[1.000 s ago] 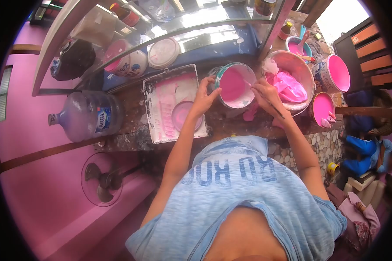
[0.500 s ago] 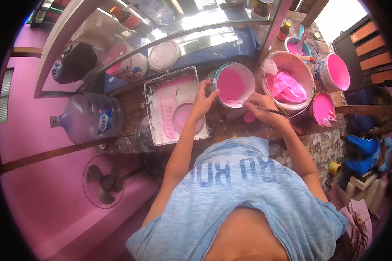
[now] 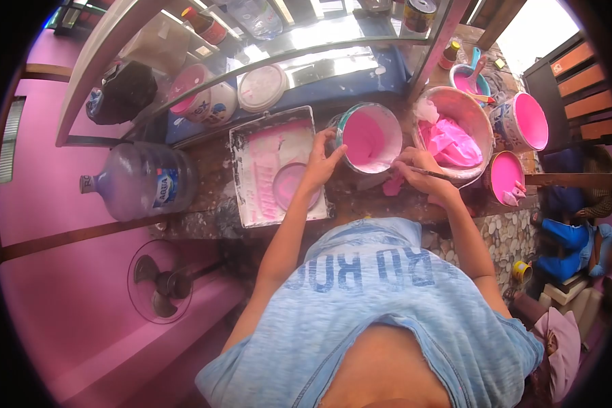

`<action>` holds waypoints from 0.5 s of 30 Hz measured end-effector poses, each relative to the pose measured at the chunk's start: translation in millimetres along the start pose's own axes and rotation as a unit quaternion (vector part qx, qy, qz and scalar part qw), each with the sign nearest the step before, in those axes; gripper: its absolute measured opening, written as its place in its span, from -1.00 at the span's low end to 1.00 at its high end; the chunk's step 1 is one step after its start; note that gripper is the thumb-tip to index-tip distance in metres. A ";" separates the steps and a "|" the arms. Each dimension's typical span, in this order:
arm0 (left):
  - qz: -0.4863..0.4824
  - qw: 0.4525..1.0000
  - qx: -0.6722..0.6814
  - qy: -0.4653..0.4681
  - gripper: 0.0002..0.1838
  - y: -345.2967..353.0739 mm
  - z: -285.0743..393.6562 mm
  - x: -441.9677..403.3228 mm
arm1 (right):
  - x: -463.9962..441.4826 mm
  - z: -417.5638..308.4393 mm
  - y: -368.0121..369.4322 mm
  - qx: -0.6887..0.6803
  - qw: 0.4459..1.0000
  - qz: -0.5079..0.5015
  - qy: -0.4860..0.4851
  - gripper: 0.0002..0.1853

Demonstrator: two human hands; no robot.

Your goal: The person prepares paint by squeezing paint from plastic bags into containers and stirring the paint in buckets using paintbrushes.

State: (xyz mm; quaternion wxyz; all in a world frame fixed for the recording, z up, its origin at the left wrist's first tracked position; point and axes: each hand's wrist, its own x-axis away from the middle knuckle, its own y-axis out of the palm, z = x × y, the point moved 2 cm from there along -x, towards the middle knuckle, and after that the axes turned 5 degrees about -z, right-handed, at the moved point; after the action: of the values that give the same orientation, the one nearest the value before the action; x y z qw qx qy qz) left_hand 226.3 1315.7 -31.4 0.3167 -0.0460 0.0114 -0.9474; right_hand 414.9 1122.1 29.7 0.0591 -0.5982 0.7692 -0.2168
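Observation:
A round tub (image 3: 368, 138) of pink paint stands tilted on the dark wooden table, its opening facing me. My left hand (image 3: 325, 162) grips its left rim, thumb at the edge. On its lower right side, my right hand (image 3: 420, 168) is closed around a thin brush (image 3: 434, 175), whose handle points right; its tip lies at or just inside the rim. To the left lies a white paint tray (image 3: 270, 170) with a round pink lid (image 3: 296, 185) on it. A larger bucket (image 3: 453, 132) with bright pink plastic stands right of the tub.
Farther right are a pink-filled bucket (image 3: 527, 122), a smaller pink tin (image 3: 506, 178) and a blue bowl (image 3: 470, 80). A large water bottle (image 3: 146, 180) lies at left. Behind the table is a glass case (image 3: 299, 51). A person (image 3: 571, 245) in blue is at far right.
My right hand has moved down from the tub's right rim to its lower right side, and the brush handle has swung flatter.

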 end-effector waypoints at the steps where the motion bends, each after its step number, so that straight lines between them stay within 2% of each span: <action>1: 0.001 1.000 -0.005 0.004 -0.59 0.9 -0.4 0.0 | 1.9 -6.9 2.1 -0.046 0.998 -0.039 0.032 -0.79; 2: -0.003 1.000 -0.005 0.010 -0.59 3.3 -0.3 -0.8 | 0.2 -19.9 1.7 -0.086 0.996 -0.011 0.036 -0.80; 4: 0.003 1.000 -0.012 0.024 -0.59 3.7 1.8 -1.5 | -3.7 -17.1 0.2 0.017 0.995 0.094 -0.007 -0.81; 5: 0.005 0.996 -0.071 0.059 -0.57 3.3 2.6 -2.4 | -5.7 -12.1 0.7 0.064 0.987 0.144 -0.034 -0.81; 7: 0.005 0.996 -0.059 0.067 -0.57 5.8 5.7 -1.0 | -4.5 2.2 1.1 0.137 0.988 0.066 -0.041 -0.82; 9: 0.013 0.994 -0.080 0.069 -0.56 8.5 9.2 -0.4 | -1.7 -14.6 1.8 0.075 0.996 -0.038 -0.022 -0.83; 12: 0.007 0.994 -0.093 0.056 -0.56 9.8 16.6 -1.1 | -11.3 0.3 9.0 -0.077 0.996 0.053 -0.017 -0.83; 15: 0.014 0.994 -0.090 0.054 -0.57 9.0 9.4 -1.1 | -9.0 0.6 0.9 0.110 0.985 0.121 -0.050 -0.82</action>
State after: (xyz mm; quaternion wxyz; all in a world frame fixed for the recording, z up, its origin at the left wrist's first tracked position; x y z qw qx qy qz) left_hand 233.4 1309.2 -22.6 0.3231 -0.0229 0.1141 -0.9392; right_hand 416.8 1130.6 27.3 0.1885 -0.5010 0.8033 -0.2611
